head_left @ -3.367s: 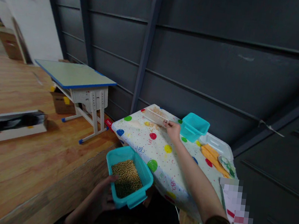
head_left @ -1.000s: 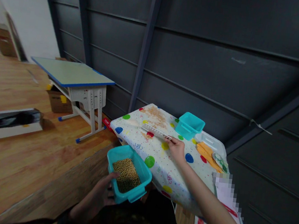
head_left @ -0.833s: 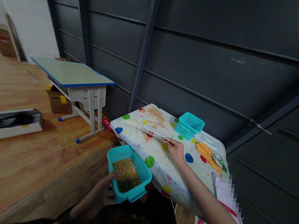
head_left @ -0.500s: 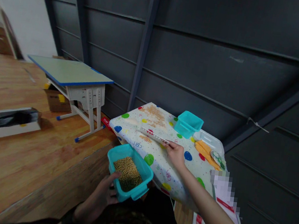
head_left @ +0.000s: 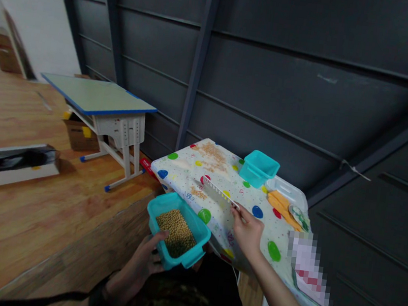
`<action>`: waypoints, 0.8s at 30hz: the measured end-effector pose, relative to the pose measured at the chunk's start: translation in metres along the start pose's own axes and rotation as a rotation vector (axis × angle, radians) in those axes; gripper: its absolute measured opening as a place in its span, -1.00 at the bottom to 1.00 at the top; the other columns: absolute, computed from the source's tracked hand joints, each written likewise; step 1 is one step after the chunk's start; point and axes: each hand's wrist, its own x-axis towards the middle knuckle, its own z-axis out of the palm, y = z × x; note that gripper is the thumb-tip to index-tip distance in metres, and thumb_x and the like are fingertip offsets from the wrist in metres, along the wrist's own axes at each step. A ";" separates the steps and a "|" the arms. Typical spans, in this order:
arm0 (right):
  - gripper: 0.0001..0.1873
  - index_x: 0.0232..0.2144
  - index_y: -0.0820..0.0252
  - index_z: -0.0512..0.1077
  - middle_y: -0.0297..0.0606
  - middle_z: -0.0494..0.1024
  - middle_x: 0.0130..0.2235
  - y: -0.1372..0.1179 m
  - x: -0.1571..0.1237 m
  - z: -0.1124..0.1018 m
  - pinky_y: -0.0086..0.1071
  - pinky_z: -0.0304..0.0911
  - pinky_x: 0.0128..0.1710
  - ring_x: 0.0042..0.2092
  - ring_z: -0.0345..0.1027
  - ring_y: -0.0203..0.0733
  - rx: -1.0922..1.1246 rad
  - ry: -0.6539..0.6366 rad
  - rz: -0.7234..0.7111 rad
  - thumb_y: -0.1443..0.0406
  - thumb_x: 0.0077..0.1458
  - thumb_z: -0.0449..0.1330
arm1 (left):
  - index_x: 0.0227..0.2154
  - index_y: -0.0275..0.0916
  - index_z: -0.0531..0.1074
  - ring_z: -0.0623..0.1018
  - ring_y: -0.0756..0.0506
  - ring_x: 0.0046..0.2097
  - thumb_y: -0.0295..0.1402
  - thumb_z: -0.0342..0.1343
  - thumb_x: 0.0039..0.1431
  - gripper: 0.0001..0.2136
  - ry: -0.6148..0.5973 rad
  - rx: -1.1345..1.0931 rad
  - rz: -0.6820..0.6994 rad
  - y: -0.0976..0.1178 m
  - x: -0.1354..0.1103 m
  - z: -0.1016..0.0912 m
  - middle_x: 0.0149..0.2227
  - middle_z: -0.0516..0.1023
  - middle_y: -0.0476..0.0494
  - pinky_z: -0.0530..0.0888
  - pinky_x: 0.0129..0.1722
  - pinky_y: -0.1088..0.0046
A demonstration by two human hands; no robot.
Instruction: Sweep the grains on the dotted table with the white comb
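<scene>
My left hand (head_left: 149,257) grips a teal plastic box (head_left: 165,210) of soybeans, held just below the near left edge of the table. My right hand (head_left: 248,232) pinches one end of a clear plastic ruler (head_left: 217,193) that lies across the polka-dot tablecloth (head_left: 183,168). A small heap of beans (head_left: 196,192) sits against the ruler's left side. More scattered beans (head_left: 212,152) lie at the far end of the table.
An empty teal box (head_left: 259,168) stands at the table's far edge, beside a white tray (head_left: 288,189) and orange items (head_left: 280,205). A blue-edged desk (head_left: 95,97) and an open white box (head_left: 12,165) stand on the wooden floor to the left. A dark panelled wall rises behind.
My right hand has drawn the ruler toward me across the cloth, pushing a small heap of beans nearer the table's edge. The left hand keeps the bean box under that edge.
</scene>
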 end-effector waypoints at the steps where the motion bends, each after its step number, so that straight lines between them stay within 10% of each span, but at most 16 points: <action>1: -0.66 -0.22 -0.02 0.79 -0.22 0.80 -0.17 0.000 -0.003 -0.005 -0.16 0.65 -0.20 -0.24 0.76 0.11 -0.031 0.025 -0.009 0.02 0.29 0.25 | 0.20 -0.20 0.41 0.79 -0.35 -0.05 -0.11 0.32 0.29 -0.50 -0.019 -0.004 0.006 0.000 -0.001 -0.001 0.10 0.71 -0.37 0.73 -0.04 0.05; 15: -0.62 -0.32 0.00 0.78 -0.26 0.80 -0.32 -0.027 -0.044 -0.046 -0.25 0.62 -0.36 -0.43 0.68 0.04 -0.040 -0.006 0.018 -0.05 0.32 0.31 | 0.11 -0.23 0.43 0.78 -0.38 -0.07 -0.19 0.25 0.32 -0.61 0.089 0.041 -0.060 0.012 -0.002 0.009 0.13 0.67 -0.43 0.71 -0.01 -0.09; 24: -0.67 -0.23 -0.02 0.80 -0.20 0.80 -0.24 -0.013 -0.027 -0.026 -0.20 0.66 -0.33 -0.31 0.75 0.10 -0.038 0.040 -0.023 0.02 0.32 0.27 | 0.15 -0.24 0.41 0.77 -0.34 -0.09 -0.17 0.21 0.37 -0.61 0.049 0.072 -0.023 0.012 -0.006 0.007 0.12 0.66 -0.42 0.72 -0.02 -0.04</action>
